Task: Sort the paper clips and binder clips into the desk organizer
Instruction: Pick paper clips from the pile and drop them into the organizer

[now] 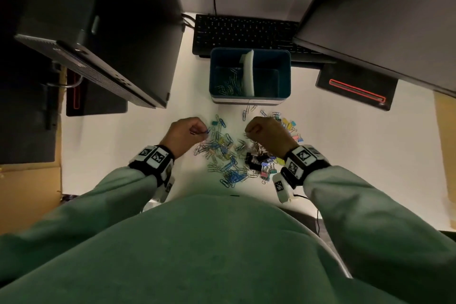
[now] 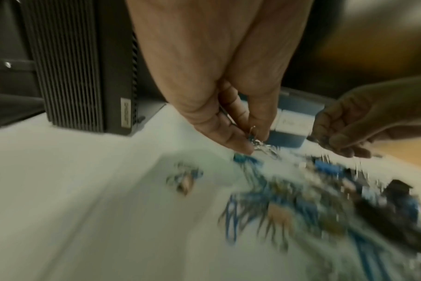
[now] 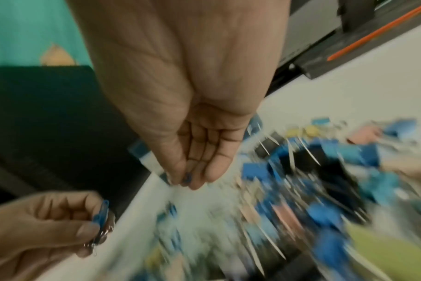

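Note:
A blue desk organizer (image 1: 249, 100) with a white divider (image 1: 248, 74) stands on the white desk and has paper clips (image 1: 229, 85) in its left compartment. In front of it lies a mixed pile: coloured paper clips (image 1: 222, 155) on the left, binder clips (image 1: 262, 161) on the right. My left hand (image 1: 201, 131) hovers over the pile's left edge and pinches a small bunch of blue and silver paper clips (image 3: 101, 222) between thumb and fingers (image 2: 238, 140). My right hand (image 1: 249, 131) is curled above the pile's right side, and its fingertips (image 3: 197, 178) pinch a small blue clip (image 3: 187, 177).
A black keyboard (image 1: 246, 32) lies behind the organizer. A computer tower (image 1: 103, 52) stands at the left, and a monitor (image 1: 385, 20) with its red-lined base (image 1: 355, 89) at the right. More binder clips (image 1: 291, 126) are scattered right of the hand.

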The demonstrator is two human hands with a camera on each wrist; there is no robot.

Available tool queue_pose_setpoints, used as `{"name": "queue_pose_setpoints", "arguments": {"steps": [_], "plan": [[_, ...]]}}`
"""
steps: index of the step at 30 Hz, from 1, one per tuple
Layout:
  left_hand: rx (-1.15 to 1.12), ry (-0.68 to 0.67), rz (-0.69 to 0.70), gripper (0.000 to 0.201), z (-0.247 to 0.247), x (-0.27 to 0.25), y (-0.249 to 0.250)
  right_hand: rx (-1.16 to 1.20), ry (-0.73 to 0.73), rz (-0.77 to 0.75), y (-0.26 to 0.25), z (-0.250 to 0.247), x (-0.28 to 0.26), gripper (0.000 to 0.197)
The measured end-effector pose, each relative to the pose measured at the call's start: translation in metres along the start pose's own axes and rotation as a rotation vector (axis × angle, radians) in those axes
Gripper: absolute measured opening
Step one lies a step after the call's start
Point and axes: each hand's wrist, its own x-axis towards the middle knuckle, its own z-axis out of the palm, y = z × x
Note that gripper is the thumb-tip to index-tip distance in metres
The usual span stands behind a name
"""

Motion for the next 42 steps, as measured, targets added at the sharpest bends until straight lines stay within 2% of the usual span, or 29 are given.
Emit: {"name": "queue_pose_setpoints", "arguments": {"steps": [3,6,8,10,12,14,16,17,19,22,24,26,28,31,35,38,40,42], "plan": [[-0.156,-0.007,0.041,0.011,-0.023,-0.001,0.035,0.235,0.083,-0.057,-0.029,-0.03,-0.004,0.01],[-0.194,0.044,0.125,0.014,-0.038,0.019,0.076,0.366,0.263,-0.122,-0.062,-0.055,0.014,0.012],[-0.177,0.127,0.176,0.013,-0.04,0.045,0.098,0.272,0.346,-0.127,-0.077,-0.063,0.04,0.013],[-0.07,0.159,0.184,0.012,-0.035,0.066,0.112,0.05,0.308,-0.077,-0.084,-0.063,0.064,0.017],[0.052,0.134,0.179,0.016,-0.028,0.073,0.117,-0.146,0.278,-0.047,-0.082,-0.061,0.072,0.022],[0.074,0.172,0.228,0.022,-0.025,0.064,0.114,-0.154,0.36,-0.117,-0.076,-0.059,0.057,0.022],[0.057,0.259,0.264,0.017,-0.021,0.047,0.102,-0.106,0.4,-0.198,-0.061,-0.053,0.032,0.018],[0.056,0.264,0.249,0.012,-0.016,0.039,0.09,-0.133,0.357,-0.202,-0.051,-0.045,0.021,0.017],[0.103,0.19,0.191,0.006,-0.001,0.026,0.064,-0.29,0.18,-0.112,-0.03,-0.023,0.008,0.02],[0.293,0.111,0.061,0.013,0.026,0.028,0.027,-0.51,-0.063,0.006,-0.012,0.014,0.013,0.057],[0.359,0.105,-0.014,0.023,0.038,0.033,0.018,-0.568,-0.089,0.008,-0.009,0.032,0.02,0.074],[0.387,0.098,-0.019,0.026,0.044,0.038,0.013,-0.616,-0.117,0.017,-0.006,0.042,0.023,0.077],[0.417,0.089,0.007,0.018,0.046,0.04,0.009,-0.663,-0.153,-0.041,-0.004,0.045,0.018,0.074],[0.396,0.058,0.025,0.01,0.041,0.041,0.002,-0.618,-0.185,-0.236,0.004,0.045,0.007,0.062],[0.318,0.086,0.039,0.009,0.025,0.038,-0.005,-0.544,-0.147,-0.236,0.01,0.043,0.018,0.055],[0.368,0.163,0.032,0.011,0.009,0.043,-0.005,-0.453,-0.113,-0.233,-0.009,0.047,0.027,0.065],[0.433,0.191,0.036,0.019,0.002,0.044,-0.006,-0.458,-0.159,-0.276,-0.022,0.054,0.031,0.073],[0.447,0.175,0.078,0.022,0.002,0.037,-0.006,-0.534,-0.21,-0.357,-0.026,0.057,0.033,0.071]]}}
